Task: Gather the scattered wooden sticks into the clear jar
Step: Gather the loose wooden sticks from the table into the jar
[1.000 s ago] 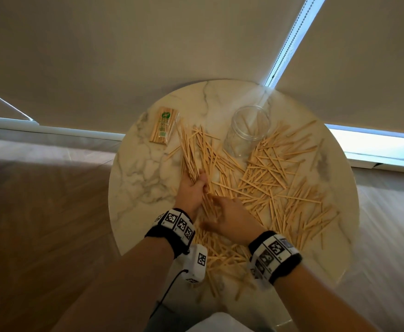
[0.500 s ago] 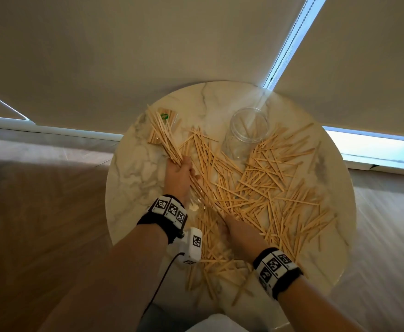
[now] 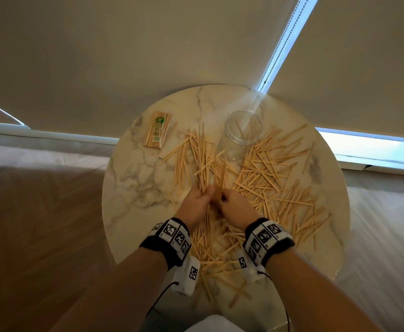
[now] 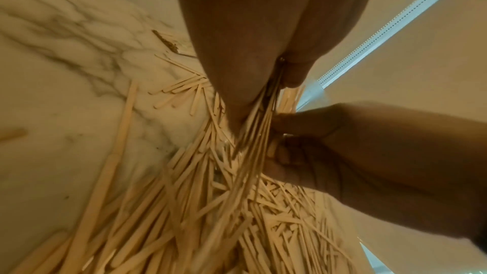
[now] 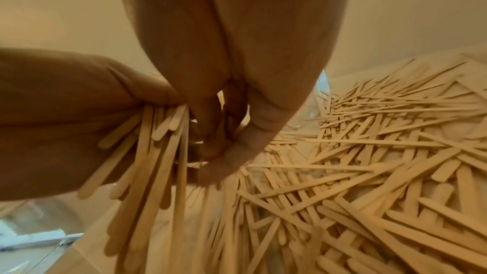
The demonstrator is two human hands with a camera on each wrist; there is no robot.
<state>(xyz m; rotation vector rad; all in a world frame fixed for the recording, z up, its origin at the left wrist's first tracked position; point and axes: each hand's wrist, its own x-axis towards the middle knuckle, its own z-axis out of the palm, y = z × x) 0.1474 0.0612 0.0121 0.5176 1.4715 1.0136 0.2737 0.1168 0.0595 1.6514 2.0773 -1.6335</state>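
While loose sticks (image 3: 275, 168) surround the jar (image 3: 242, 127), both hands (image 3: 216, 207) clutch one stick bundle (image 3: 205, 168).

I see the round table (image 3: 134, 188) is marble-look stone, cream with grey veins, polished with a soft sheen. The sticks (image 3: 268, 168) are pale raw wood, flat, matt, smooth-sided with rounded ends in my right wrist view; some thinner round ones sit in the bunch. The jar (image 3: 242, 130) at 12 o'clock is clear glossy plastic or glass, I can't tell which. The packet (image 3: 158, 133) at 11 o'clock looks like shiny clear film over wooden sticks, with a green printed label. My wristbands (image 3: 169, 238) are black cloth with matt printed black-and-white tags. The floor (image 3: 40, 212) at 9 o'clock is wood-grain with a low sheen.
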